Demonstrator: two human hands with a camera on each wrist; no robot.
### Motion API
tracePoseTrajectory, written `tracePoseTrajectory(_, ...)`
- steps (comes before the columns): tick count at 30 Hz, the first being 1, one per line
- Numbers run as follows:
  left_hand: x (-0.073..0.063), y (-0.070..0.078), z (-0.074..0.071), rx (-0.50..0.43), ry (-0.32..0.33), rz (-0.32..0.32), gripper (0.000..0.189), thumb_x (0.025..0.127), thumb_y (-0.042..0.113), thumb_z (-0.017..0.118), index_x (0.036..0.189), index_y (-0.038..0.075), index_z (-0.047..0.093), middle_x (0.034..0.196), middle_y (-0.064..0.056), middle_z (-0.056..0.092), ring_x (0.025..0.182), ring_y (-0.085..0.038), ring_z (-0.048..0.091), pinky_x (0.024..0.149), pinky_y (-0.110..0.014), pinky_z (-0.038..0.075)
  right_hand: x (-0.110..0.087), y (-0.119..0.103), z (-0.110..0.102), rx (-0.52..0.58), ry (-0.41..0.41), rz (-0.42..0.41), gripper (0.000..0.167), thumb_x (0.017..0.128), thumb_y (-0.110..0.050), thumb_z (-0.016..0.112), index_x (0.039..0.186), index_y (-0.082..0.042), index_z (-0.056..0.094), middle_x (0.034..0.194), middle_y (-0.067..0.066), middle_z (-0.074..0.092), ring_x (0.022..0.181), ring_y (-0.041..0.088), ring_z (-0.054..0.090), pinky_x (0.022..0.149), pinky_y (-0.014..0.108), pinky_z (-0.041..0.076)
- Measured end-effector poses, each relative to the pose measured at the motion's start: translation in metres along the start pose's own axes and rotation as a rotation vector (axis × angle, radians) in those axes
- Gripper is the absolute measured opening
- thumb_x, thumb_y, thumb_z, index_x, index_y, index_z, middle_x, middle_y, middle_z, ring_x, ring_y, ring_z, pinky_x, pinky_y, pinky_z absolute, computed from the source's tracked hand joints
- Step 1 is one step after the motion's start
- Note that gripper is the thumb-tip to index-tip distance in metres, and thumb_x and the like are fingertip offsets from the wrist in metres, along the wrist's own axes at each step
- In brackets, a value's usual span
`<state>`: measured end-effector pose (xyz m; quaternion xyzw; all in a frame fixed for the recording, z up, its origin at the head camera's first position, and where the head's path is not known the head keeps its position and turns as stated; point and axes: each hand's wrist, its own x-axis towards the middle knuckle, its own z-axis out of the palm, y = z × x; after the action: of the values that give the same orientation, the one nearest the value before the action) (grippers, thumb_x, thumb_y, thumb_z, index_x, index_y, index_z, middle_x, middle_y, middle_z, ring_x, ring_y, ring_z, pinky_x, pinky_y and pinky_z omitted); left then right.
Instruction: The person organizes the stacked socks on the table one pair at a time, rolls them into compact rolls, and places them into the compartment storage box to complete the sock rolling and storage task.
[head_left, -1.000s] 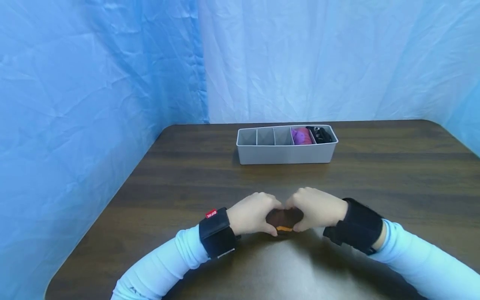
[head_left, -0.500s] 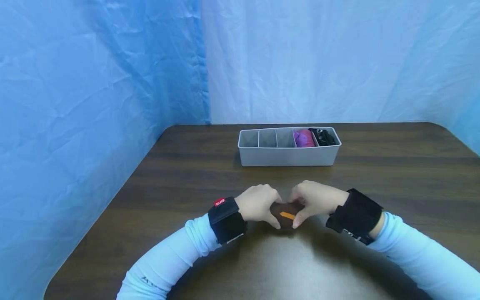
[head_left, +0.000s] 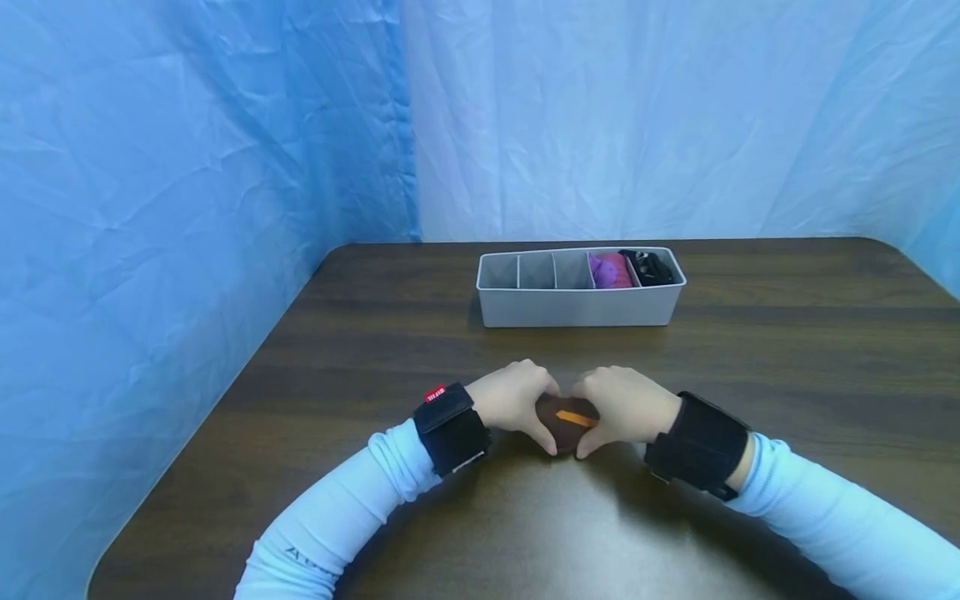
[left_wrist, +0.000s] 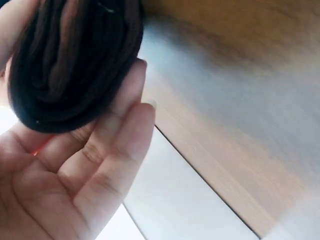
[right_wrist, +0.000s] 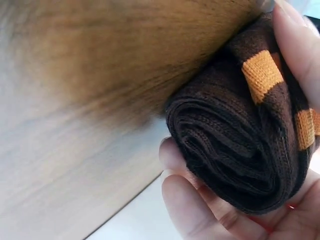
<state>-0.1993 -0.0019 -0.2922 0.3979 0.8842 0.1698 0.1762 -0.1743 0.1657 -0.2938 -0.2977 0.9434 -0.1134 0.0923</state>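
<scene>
A rolled-up brown sock (head_left: 567,422) with orange stripes is held between both hands over the near middle of the table. My left hand (head_left: 516,400) grips its left side, thumb in front and fingers behind. Gripping the right side is my right hand (head_left: 630,406), its thumb close to the left one. In the left wrist view, the layered end of the sock roll (left_wrist: 75,65) rests against the curved fingers (left_wrist: 112,165). The right wrist view shows the spiral folds of the sock roll (right_wrist: 220,145) and its orange bands, with the thumb (right_wrist: 300,55) along one side.
Beyond the hands stands a grey divided box (head_left: 573,308) on the dark wood table (head_left: 360,333). One compartment holds a purple and pink bundle (head_left: 611,271), the right-end one a black bundle (head_left: 654,268). Blue sheeting (head_left: 187,208) hangs at the left and back.
Both hands have shifted slightly away from the body with the sock roll. The roll has turned, so its orange stripe now shows on top instead of at the near lower edge.
</scene>
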Motion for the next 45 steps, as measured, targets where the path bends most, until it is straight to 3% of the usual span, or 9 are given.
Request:
tracePoseTrajectory(9,0.003,0.004,0.006,-0.002,-0.017,-0.020,0.025,0.065,0.020,0.071,0.087,0.012,0.062,0.072,0.007,0.060,0.060,-0.005,0.053,0.055,-0.016,0.042,-0.004,-0.006,-0.001,-0.059,0.040,-0.015,0.044,0.053,-0.039,0.077,0.084,-0.012,0.062,0.072,-0.006,0.057,0.063,0.007,0.048,0.061,0.024,0.042)
tracePoseTrajectory(17,0.001,0.003,0.010,0.032,0.047,-0.014,0.021,0.063,0.023,0.072,0.078,0.014,0.060,0.064,0.008,0.057,0.055,-0.004,0.051,0.050,-0.017,0.040,-0.008,-0.018,0.007,-0.197,0.185,-0.083,0.036,0.056,-0.028,0.076,0.079,-0.008,0.057,0.068,-0.004,0.054,0.059,0.008,0.047,0.056,0.024,0.040)
tracePoseTrajectory(22,0.000,0.001,0.009,0.075,0.073,-0.021,0.028,0.064,0.026,0.071,0.086,0.015,0.058,0.071,0.008,0.059,0.060,-0.004,0.052,0.053,-0.017,0.040,-0.002,-0.015,0.006,-0.174,0.181,-0.074,0.033,0.056,-0.026,0.077,0.076,-0.009,0.058,0.064,-0.005,0.054,0.056,0.007,0.045,0.053,0.023,0.039)
tracePoseTrajectory(27,-0.001,-0.004,-0.006,-0.012,0.179,-0.033,0.045,0.063,0.021,0.072,0.101,0.016,0.048,0.088,0.005,0.059,0.073,-0.006,0.053,0.063,-0.017,0.043,0.005,-0.007,-0.007,-0.120,0.183,-0.040,0.043,0.058,-0.035,0.076,0.087,-0.009,0.057,0.066,-0.005,0.055,0.057,0.006,0.045,0.052,0.020,0.038)
tracePoseTrajectory(31,0.002,-0.009,-0.023,-0.104,0.264,0.009,0.047,0.064,0.018,0.072,0.102,0.015,0.045,0.092,0.001,0.058,0.076,-0.009,0.052,0.063,-0.017,0.044,0.010,-0.002,-0.023,-0.076,0.223,-0.022,0.051,0.061,-0.037,0.073,0.098,-0.008,0.055,0.072,-0.004,0.056,0.060,0.007,0.047,0.054,0.021,0.040)
tracePoseTrajectory(37,0.015,-0.017,-0.048,-0.153,0.343,0.059,0.046,0.067,0.016,0.070,0.105,0.013,0.045,0.101,0.000,0.057,0.085,-0.010,0.053,0.070,-0.020,0.044,0.027,0.005,-0.055,-0.022,0.231,0.036,0.037,0.065,-0.030,0.071,0.091,-0.007,0.059,0.066,-0.003,0.053,0.057,0.009,0.045,0.050,0.021,0.037)
tracePoseTrajectory(39,0.020,-0.023,-0.060,-0.180,0.389,0.041,0.050,0.068,0.017,0.070,0.110,0.013,0.045,0.105,-0.001,0.055,0.092,-0.011,0.052,0.075,-0.023,0.044,0.037,0.012,-0.069,-0.006,0.239,0.088,0.035,0.065,-0.029,0.070,0.090,-0.007,0.059,0.067,0.000,0.055,0.056,0.010,0.048,0.050,0.022,0.039)
tracePoseTrajectory(41,0.023,-0.031,-0.072,-0.226,0.460,-0.023,0.052,0.070,0.019,0.069,0.115,0.013,0.044,0.111,-0.003,0.053,0.101,-0.016,0.050,0.082,-0.028,0.043,0.048,0.021,-0.084,0.025,0.253,0.163,0.033,0.067,-0.029,0.068,0.088,-0.005,0.060,0.068,0.003,0.057,0.055,0.012,0.050,0.050,0.023,0.041)
tracePoseTrajectory(45,0.027,-0.056,-0.086,-0.309,0.639,-0.273,0.048,0.077,0.024,0.062,0.119,0.013,0.043,0.122,-0.007,0.047,0.113,-0.022,0.042,0.091,-0.034,0.037,0.065,0.042,-0.104,0.103,0.295,0.318,0.030,0.073,-0.030,0.060,0.076,0.000,0.058,0.059,0.006,0.056,0.050,0.014,0.051,0.047,0.025,0.042)
